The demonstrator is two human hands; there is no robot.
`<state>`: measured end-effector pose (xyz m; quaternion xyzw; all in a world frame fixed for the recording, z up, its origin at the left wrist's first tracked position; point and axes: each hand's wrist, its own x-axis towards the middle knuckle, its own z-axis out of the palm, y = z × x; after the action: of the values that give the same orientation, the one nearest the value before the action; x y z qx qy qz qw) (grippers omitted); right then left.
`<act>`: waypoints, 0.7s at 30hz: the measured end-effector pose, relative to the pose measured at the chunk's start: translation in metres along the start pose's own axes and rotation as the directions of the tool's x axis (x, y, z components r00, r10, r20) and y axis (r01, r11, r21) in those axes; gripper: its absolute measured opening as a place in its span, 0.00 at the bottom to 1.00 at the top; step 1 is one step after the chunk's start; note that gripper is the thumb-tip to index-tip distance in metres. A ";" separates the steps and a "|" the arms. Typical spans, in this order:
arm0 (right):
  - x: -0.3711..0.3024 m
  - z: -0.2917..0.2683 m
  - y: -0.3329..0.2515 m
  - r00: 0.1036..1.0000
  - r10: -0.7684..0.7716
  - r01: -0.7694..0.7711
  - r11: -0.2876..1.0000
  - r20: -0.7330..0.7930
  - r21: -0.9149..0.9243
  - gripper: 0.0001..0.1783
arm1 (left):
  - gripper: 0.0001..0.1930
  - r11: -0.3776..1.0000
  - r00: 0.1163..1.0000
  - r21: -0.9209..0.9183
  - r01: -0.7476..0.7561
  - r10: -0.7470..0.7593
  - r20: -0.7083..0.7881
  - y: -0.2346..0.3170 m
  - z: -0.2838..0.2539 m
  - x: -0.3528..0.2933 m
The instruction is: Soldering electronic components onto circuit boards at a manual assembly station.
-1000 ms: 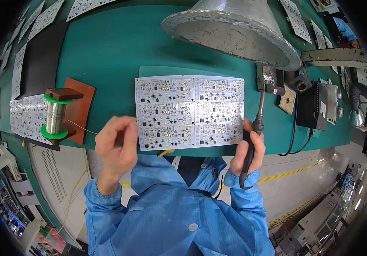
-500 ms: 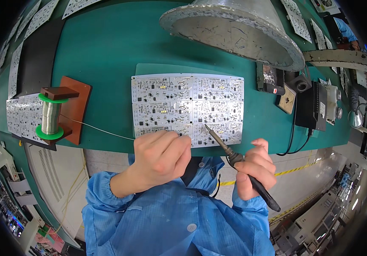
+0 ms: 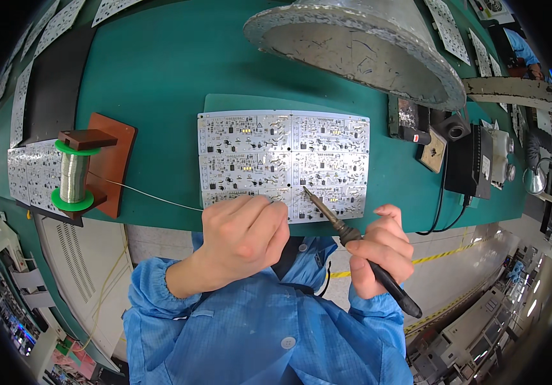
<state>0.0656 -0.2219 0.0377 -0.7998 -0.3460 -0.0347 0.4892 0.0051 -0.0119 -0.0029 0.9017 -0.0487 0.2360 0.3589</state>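
A white panel of circuit boards (image 3: pixel 244 138), divided into several sections, lies near the table's front edge. In my right hand (image 3: pixel 383 253) is a soldering iron (image 3: pixel 388 282), gripped like a pen, its tip over the lower middle of the panel; whether it touches cannot be made out. My left hand (image 3: pixel 244 234) is closed over the panel's lower left part and hides some of it. Thin solder wire (image 3: pixel 154 195) runs into that hand from a spool of solder (image 3: pixel 74 176) on a brown stand (image 3: pixel 114 173). The wire's end is hidden behind my fingers.
A large grey metal hood (image 3: pixel 359 51) hangs over the far right. Right of the panel are a small tray with a sponge (image 3: pixel 431 153), an iron holder (image 3: pixel 453 127) and a black soldering station (image 3: pixel 469 160) with its cable. More circuit boards (image 3: pixel 35 173) lie at the left.
The soldering iron's tip has shifted slightly left across the panel along with my right hand. My left hand stays almost in place, still closed.
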 end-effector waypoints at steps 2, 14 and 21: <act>0.000 0.000 -0.001 1.000 0.000 0.000 1.000 0.002 -0.005 0.12 | 0.08 1.000 1.000 0.003 0.006 -0.006 0.007 0.001 0.000 0.000; 0.001 -0.010 0.009 0.984 -0.010 0.008 1.000 -0.178 -0.012 0.07 | 0.09 0.994 0.998 -0.090 0.060 -0.060 0.006 -0.002 -0.023 0.006; -0.017 -0.011 0.067 0.882 0.020 -0.154 0.956 -0.470 -0.248 0.23 | 0.08 0.967 0.969 -0.101 0.233 -0.240 -0.057 -0.011 -0.038 0.007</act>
<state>0.0957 -0.2588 -0.0139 -0.8441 -0.1743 -0.2501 0.4411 -0.0005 0.0223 0.0179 0.8747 0.0607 0.2197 0.4277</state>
